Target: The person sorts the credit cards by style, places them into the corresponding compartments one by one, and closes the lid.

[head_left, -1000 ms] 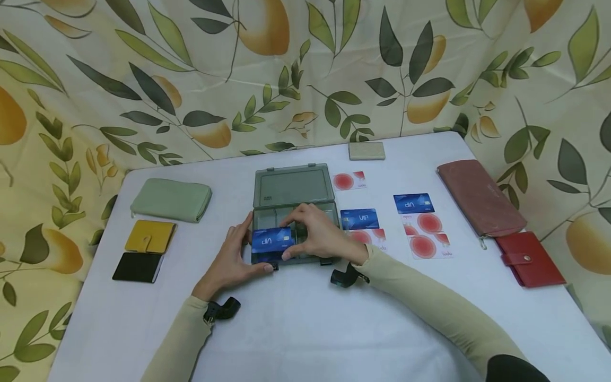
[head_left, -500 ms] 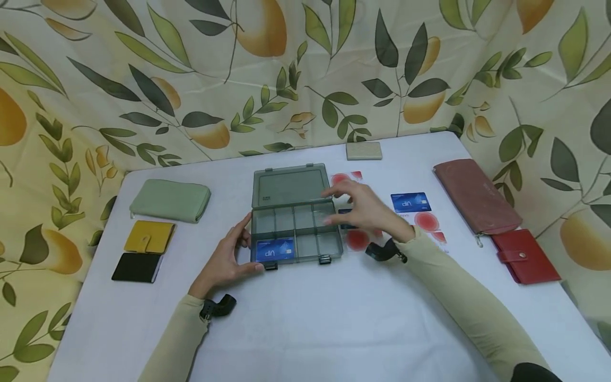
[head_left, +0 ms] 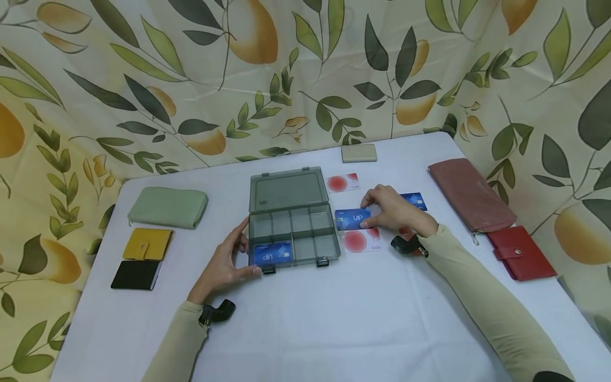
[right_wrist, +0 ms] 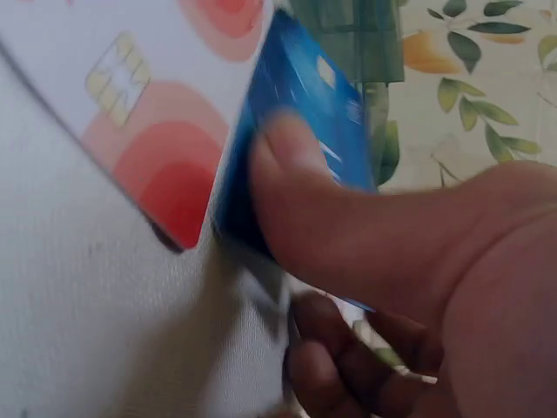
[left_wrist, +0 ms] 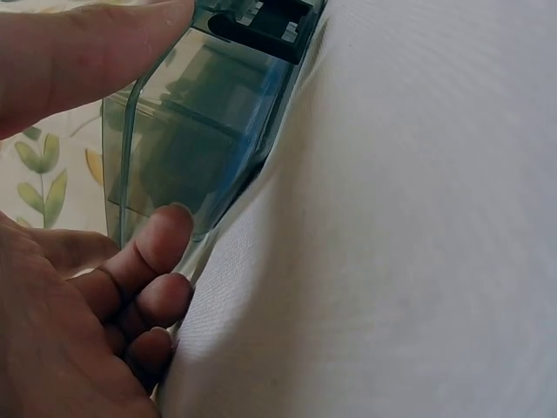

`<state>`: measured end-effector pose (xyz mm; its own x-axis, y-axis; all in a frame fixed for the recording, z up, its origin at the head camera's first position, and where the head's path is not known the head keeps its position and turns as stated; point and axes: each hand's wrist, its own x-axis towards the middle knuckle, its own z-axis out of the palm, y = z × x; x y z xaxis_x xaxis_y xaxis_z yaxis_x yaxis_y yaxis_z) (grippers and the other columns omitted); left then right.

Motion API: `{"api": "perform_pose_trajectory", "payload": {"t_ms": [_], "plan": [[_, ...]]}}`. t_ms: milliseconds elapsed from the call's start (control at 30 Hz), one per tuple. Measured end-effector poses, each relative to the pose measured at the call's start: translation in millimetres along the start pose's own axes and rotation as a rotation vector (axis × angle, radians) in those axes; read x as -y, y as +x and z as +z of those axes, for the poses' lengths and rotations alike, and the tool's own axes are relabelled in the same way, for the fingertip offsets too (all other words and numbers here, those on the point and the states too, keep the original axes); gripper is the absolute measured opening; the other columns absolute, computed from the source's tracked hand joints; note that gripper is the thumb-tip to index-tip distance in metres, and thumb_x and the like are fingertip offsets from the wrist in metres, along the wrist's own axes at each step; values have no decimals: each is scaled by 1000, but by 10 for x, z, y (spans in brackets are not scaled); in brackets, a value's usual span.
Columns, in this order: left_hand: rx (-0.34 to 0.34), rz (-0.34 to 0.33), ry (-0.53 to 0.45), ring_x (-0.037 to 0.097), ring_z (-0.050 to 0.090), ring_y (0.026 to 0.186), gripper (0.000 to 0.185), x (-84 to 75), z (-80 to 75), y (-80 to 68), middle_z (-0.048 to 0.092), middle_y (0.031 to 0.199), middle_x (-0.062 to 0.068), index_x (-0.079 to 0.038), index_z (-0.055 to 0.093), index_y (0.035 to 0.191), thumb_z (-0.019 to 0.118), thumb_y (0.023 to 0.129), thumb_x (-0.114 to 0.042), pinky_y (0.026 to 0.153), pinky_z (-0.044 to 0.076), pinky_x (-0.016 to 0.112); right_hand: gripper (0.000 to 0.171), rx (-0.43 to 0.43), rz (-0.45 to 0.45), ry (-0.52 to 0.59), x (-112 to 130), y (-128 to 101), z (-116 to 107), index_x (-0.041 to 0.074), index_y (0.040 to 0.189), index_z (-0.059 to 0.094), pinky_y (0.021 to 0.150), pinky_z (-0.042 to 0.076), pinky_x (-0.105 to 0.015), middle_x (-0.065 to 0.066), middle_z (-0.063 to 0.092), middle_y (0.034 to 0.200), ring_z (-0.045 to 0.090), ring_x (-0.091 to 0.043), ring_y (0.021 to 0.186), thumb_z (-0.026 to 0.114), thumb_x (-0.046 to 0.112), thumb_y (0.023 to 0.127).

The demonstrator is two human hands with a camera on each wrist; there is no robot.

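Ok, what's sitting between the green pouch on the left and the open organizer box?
Nothing: in the head view the stretch of white table between the green pouch and the organizer box is bare cloth. The left hand touches the box's near-left corner, nearer than that gap.

3 blue cards, 2 red-dot cards, 5 wallets, 1 box.

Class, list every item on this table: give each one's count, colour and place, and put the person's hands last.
Organiser box: 1, clear grey, lid open, table centre.
Blue card in box: 1, near-left compartment.
Blue VIP card: 1, right of the box.
Far blue card: 1, partly hidden by the right hand.
Red-and-white cards: at least 2, right of the box.
Green pouch: 1, left.
Yellow wallet: 1, left.
Black wallet: 1, left.
Beige case: 1, far edge.
Pink pouch: 1, right.
Red wallet: 1, right.
Left hand: steadies the box.
Right hand: pinches the VIP card.
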<state>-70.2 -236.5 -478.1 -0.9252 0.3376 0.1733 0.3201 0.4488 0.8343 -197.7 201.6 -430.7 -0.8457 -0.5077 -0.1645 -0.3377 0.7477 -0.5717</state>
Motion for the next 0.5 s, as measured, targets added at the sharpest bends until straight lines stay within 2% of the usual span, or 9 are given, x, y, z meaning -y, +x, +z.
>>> {"api": "perform_pose_trajectory", "payload": {"t_ms": [67, 167, 300, 367, 500], "plan": [[0, 1, -1, 23, 51, 93, 117, 2, 7, -4, 56, 105, 15, 1, 24, 167, 94, 74, -13, 85, 45, 28, 40, 1, 2, 23, -5, 6, 4, 1, 115, 62, 101, 45, -56, -19, 64, 114, 55, -36, 110, 86, 20, 90], [-2, 4, -4, 24, 52, 93, 116, -5, 11, -7, 56, 105, 16, 1, 25, 167, 93, 74, -11, 86, 45, 29, 32, -9, -8, 61, -17, 12, -4, 1, 119, 51, 89, 47, -45, -18, 64, 103, 57, -31, 95, 74, 11, 99], [-3, 1, 3, 24, 51, 93, 115, -19, 7, -4, 57, 105, 15, 1, 25, 166, 93, 74, -11, 86, 45, 30, 27, -59, -9, 175, 2, 8, -66, 2, 129, 45, 78, 50, -31, -20, 65, 107, 67, -26, 86, 60, 6, 107], [-2, -5, 6, 23, 51, 93, 115, -24, 3, -2, 56, 105, 14, 1, 25, 167, 93, 75, -13, 86, 44, 29, 31, -105, 1, 258, 50, 13, -110, 2, 135, 47, 75, 55, -25, -21, 64, 112, 73, -26, 88, 59, 8, 108], [-6, -8, 13, 23, 50, 93, 115, -16, -6, -3, 56, 105, 14, 0, 25, 167, 93, 75, -14, 85, 44, 30, 45, -144, 13, 453, 238, 27, -161, 4, 146, 54, 77, 60, -26, -21, 62, 117, 73, -31, 95, 68, 11, 104]]}}
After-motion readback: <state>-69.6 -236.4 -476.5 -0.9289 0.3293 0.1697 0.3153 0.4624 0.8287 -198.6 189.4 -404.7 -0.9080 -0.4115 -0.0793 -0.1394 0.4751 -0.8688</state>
